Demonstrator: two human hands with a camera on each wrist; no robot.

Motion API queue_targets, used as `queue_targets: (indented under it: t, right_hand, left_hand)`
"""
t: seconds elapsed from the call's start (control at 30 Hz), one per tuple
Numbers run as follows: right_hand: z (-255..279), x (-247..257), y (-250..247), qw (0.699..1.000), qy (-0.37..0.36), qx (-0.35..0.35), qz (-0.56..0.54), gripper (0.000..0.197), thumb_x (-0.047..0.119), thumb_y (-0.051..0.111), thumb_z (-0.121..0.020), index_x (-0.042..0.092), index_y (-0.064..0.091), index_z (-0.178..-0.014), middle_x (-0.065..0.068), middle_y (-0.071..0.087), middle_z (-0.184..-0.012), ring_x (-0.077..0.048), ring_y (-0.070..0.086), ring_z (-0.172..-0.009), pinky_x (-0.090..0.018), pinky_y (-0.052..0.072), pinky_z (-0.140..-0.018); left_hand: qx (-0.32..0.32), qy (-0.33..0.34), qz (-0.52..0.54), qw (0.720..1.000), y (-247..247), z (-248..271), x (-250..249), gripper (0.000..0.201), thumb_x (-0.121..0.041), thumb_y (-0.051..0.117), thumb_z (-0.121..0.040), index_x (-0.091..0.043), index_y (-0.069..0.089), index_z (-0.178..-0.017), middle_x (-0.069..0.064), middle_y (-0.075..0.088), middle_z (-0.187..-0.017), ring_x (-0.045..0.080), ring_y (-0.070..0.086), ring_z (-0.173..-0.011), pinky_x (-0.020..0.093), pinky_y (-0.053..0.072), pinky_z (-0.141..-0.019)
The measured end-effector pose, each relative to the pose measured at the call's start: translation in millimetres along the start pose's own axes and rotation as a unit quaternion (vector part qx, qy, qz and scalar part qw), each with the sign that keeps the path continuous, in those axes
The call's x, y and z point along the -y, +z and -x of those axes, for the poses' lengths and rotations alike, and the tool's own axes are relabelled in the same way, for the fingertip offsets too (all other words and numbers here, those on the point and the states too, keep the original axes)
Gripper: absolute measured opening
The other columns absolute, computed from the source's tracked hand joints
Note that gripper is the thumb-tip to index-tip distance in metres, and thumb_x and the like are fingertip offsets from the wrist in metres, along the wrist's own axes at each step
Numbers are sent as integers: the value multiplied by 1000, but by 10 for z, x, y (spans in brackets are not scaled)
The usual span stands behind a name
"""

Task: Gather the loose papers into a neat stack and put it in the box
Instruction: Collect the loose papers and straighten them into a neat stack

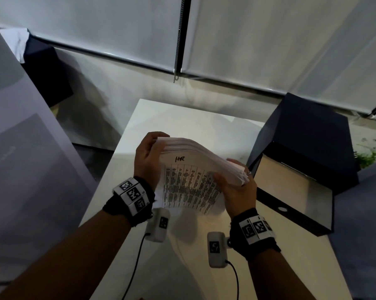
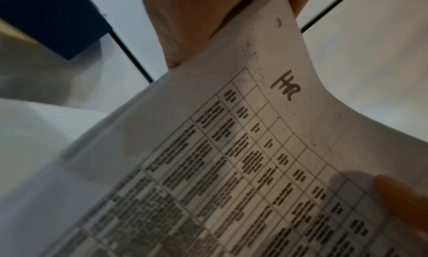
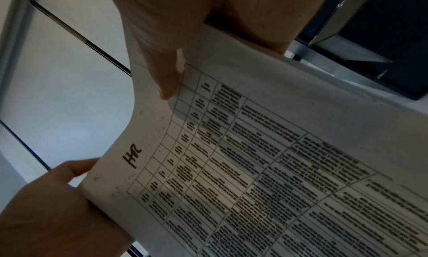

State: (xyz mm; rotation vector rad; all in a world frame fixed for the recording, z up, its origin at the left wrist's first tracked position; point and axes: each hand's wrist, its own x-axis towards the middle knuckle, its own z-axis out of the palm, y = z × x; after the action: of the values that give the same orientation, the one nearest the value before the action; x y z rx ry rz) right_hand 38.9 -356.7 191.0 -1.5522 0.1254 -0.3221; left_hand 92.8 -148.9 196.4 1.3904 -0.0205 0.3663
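Note:
A thick stack of white papers (image 1: 193, 180) is held on edge above the white table (image 1: 137, 131), bowed, with a printed table and a handwritten "HR" facing me. My left hand (image 1: 159, 144) grips its left edge and my right hand (image 1: 232, 169) grips its right edge, thumbs on the front sheet. The left wrist view shows the stack (image 2: 231, 169) with my left hand (image 2: 185, 22) clamped on its top corner. In the right wrist view my right hand (image 3: 166, 63) pinches the stack (image 3: 277, 169). The dark blue box (image 1: 295, 191) stands open just right of the stack, lid (image 1: 308, 135) raised behind it.
More white sheets (image 1: 223, 122) lie on the far part of the table. A second dark box (image 1: 46, 68) sits at the far left by the window blinds (image 1: 269, 40). A green plant (image 1: 370, 154) shows right of the box. Grey panels flank the table.

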Motion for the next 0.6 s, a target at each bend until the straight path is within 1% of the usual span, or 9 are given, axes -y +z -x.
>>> queue_targets:
  t: [0.07,0.13,0.2,0.27,0.33,0.4,0.47,0.53,0.6]
  right_hand:
    - [-6,-18,-13,1000,-1,11,13,26,5,78,-76,10,69,-101,4,76,-88,-11,72,-84,-22,56,-69]
    - [-24,-44,-33,1000,14,5,3,23,5,78,-77,13,71,-98,6,76,-88,-12,73,-84,-22,56,-69]
    - [-68,-51,-35,1000,30,-2,-1,25,5,78,-77,16,70,-98,12,76,-84,-7,72,-81,-18,56,-67]
    - [-102,-19,-25,999,31,1,15,22,9,77,-78,24,69,-93,15,74,-80,-8,70,-81,-18,55,-66]
    - [-129,35,-50,1000,20,-3,9,20,10,77,-79,23,70,-92,13,75,-81,-10,71,-80,-20,55,-66]
    - [-92,11,-111,1000,8,-15,-7,22,5,77,-78,20,70,-93,10,75,-81,-7,71,-78,-20,56,-65]
    - [19,-71,-131,1000,10,-14,6,30,6,81,-73,25,69,-94,8,75,-86,-8,71,-82,-21,57,-66]
    - [120,-170,-118,999,23,4,31,40,8,83,-70,30,66,-99,12,72,-92,-2,69,-87,-17,55,-70]
    - [121,-192,-110,999,35,-2,27,41,4,83,-70,26,66,-100,17,73,-87,4,68,-83,-13,54,-68]
  left_hand:
    - [64,10,-43,997,-60,22,28,39,-42,65,-85,-13,57,-111,-8,64,-85,8,61,-73,22,52,-66]
    - [122,-30,-87,988,-124,44,102,40,-29,79,-77,-21,58,-110,-11,70,-87,4,68,-78,21,56,-68]
    - [117,-66,-146,980,-165,39,175,30,-22,82,-76,-32,65,-98,-24,73,-86,-3,69,-81,26,60,-75]
    - [105,-79,-157,979,-159,45,157,23,-20,81,-78,-35,69,-91,-29,72,-80,-6,69,-78,22,59,-73]
    - [96,-59,-146,983,-117,52,102,22,-18,80,-79,-34,68,-88,-29,71,-76,-8,68,-75,13,55,-66]
    - [86,-35,-141,986,-118,111,92,23,-17,80,-78,-33,68,-90,-22,72,-76,-8,67,-74,12,55,-64]
    - [111,-26,-171,979,-156,231,130,31,-23,84,-72,-24,67,-99,-15,71,-87,-6,68,-79,15,56,-67]
    - [134,-42,-196,971,-223,321,256,46,-29,86,-68,-16,67,-108,-10,73,-97,-1,69,-89,24,60,-75]
    - [119,-50,-195,972,-262,345,290,44,-28,86,-70,-13,69,-108,-8,74,-98,2,70,-91,27,60,-80]
